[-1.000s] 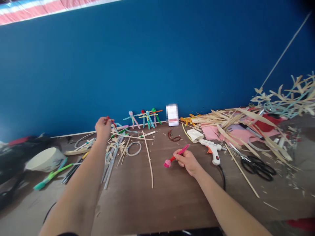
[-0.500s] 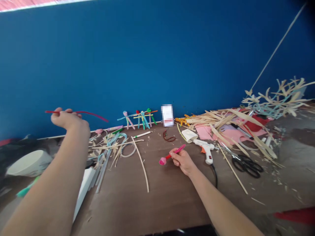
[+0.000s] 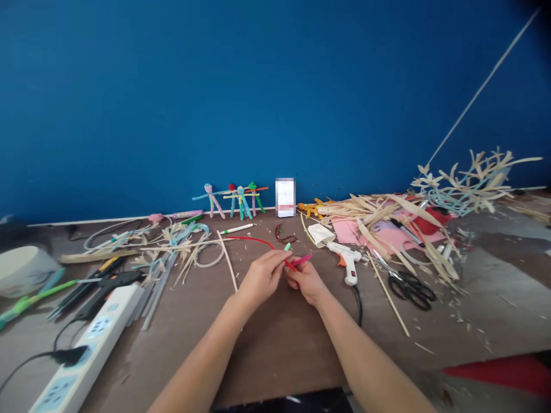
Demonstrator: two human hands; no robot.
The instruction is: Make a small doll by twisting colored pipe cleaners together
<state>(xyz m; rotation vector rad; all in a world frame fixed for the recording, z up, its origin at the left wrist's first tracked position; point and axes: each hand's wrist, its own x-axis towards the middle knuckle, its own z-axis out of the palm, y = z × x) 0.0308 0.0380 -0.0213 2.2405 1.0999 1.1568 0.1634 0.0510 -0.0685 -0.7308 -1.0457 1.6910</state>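
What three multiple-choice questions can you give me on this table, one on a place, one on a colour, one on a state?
1. How do the left hand and right hand stand? A. far apart B. close together C. one out of view
2. What colour is the long pipe cleaner running to the hands? A. blue B. green C. red
3. Where is the glue gun? A. right of the hands B. on the power strip C. against the wall

1: B, they nearly touch.
2: C, it shows red along the table.
3: A, it lies between them and the scissors.
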